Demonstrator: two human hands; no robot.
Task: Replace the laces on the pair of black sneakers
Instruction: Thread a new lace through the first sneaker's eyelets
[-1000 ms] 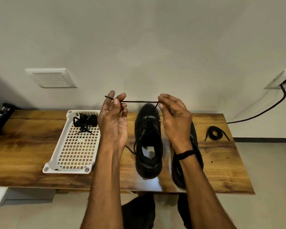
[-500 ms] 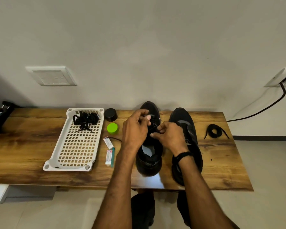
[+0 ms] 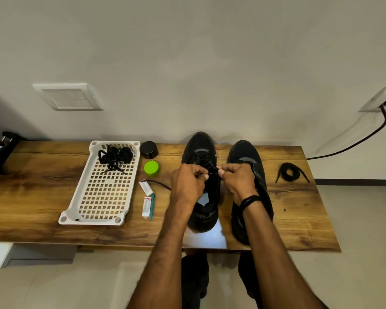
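Two black sneakers stand side by side on the wooden bench (image 3: 42, 175), toes toward the wall. Over the tongue of the left sneaker (image 3: 200, 148) my left hand (image 3: 187, 184) and my right hand (image 3: 236, 179) each pinch a part of the black lace (image 3: 210, 167) threaded through its eyelets. One loose lace end trails left across the wood. The right sneaker (image 3: 247, 157) is partly hidden by my right wrist. A coiled black lace (image 3: 290, 172) lies at the bench's right end.
A white perforated tray (image 3: 105, 197) holds a tangle of black laces (image 3: 115, 156) at its far end. Between tray and sneakers lie a black cap (image 3: 149, 149), a green cap (image 3: 151, 168) and two small tubes (image 3: 148, 205). A black cable runs down the wall at right.
Both hands came down from holding the lace stretched level above the shoe and now pinch it close together at the left sneaker's eyelets.
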